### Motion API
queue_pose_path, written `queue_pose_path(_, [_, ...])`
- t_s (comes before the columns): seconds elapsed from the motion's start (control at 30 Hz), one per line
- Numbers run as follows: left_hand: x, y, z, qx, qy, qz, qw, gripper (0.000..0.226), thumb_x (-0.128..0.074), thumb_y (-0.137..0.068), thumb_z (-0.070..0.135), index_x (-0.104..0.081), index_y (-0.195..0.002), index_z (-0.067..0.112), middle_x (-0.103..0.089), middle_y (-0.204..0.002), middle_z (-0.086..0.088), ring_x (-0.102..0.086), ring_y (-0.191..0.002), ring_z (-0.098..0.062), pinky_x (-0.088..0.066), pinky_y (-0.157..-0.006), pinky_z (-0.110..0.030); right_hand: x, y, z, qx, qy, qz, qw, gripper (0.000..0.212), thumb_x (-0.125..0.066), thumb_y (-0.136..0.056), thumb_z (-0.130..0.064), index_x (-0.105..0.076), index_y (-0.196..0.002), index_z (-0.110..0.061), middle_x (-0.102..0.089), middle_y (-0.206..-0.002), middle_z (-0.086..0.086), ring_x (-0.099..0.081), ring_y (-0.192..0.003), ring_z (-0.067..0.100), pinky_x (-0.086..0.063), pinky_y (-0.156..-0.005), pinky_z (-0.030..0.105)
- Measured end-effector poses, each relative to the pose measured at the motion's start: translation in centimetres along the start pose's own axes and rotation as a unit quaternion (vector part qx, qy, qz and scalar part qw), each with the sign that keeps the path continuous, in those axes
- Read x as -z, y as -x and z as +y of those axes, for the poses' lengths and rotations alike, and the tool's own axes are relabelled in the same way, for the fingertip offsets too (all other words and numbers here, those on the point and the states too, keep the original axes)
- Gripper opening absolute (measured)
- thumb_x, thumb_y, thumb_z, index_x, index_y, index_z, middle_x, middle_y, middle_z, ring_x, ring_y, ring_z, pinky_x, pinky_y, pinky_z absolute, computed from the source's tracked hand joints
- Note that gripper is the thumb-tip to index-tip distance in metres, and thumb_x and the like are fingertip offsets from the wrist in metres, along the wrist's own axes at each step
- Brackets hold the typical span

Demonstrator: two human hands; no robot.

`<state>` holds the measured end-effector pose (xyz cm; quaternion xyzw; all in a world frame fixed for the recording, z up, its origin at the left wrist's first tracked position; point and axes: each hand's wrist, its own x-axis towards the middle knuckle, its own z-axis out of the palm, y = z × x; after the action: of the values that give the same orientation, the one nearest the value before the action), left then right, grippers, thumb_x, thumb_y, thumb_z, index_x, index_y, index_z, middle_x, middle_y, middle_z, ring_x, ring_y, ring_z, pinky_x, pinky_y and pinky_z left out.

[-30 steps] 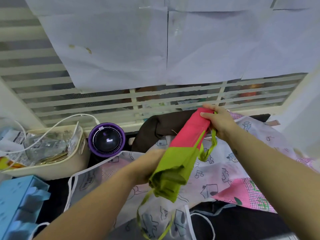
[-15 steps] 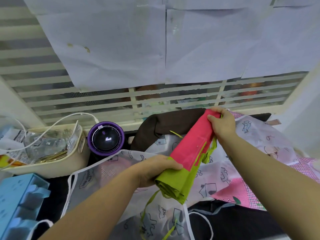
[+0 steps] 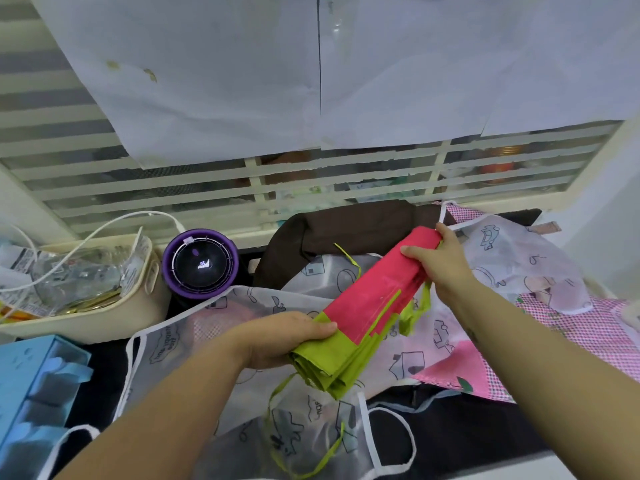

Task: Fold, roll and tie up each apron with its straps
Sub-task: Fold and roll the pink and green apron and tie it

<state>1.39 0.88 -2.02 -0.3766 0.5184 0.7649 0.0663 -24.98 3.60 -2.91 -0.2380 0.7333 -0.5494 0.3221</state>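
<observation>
Leftward of apron, packets in cream bin

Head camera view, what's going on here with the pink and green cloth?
A person holds a pink and green apron, folded into a long narrow bundle. The left hand grips its green end, the right hand its pink end. The green straps hang loose; it is not yet rolled or tied. White printed aprons and a brown cloth lie underneath.

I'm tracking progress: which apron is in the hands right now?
The pink-and-green apron, folded long, gripped at both ends by left hand and right hand; white aprons, checked apron and brown apron lie unheld.
</observation>
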Motion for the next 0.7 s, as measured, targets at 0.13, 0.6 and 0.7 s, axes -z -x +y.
queue_pose_path(0.13, [1.5, -0.8, -1.0, 0.008, -0.147, 0.068, 0.987, 0.052, -0.063, -0.08, 0.058, -0.071, -0.091, 0.008, -0.072, -0.081, 0.0, -0.066, -0.075, -0.011, -0.054, -0.084, -0.03, -0.6, -0.1, 2.5, -0.018, 0.018, 0.002, 1.0, 0.087, -0.075, -0.076, -0.001, -0.027, -0.148, -0.009, -0.042, -0.141, 0.011, -0.051, -0.119, 0.027, -0.047, -0.1, 0.044])
queue_pose_path(0.6, [0.5, -4.0, -2.6, 0.041, -0.234, 0.12, 0.964, 0.046, -0.069, -0.075, 0.061, -0.064, -0.108, 0.031, -0.07, -0.1, 0.012, -0.066, -0.094, -0.007, -0.05, -0.092, -0.028, -3.0, -0.4, 8.0, -0.017, 0.118, 0.115, 0.986, 0.079, -0.066, -0.082, -0.008, -0.025, -0.15, -0.014, -0.038, -0.144, 0.015, -0.044, -0.129, 0.032, -0.036, -0.109, 0.042])
queue_pose_path(0.7, [0.6, -4.0, -2.3, 0.033, -0.249, 0.132, 0.959, 0.034, -0.056, -0.09, 0.05, -0.067, -0.103, 0.021, -0.071, -0.1, 0.0, -0.066, -0.094, -0.015, -0.05, -0.09, -0.03, -3.2, -0.5, 8.4, -0.019, 0.122, 0.128, 0.984, 0.076, -0.065, -0.085, -0.01, -0.026, -0.15, -0.014, -0.035, -0.147, 0.015, -0.042, -0.131, 0.032, -0.034, -0.11, 0.038])
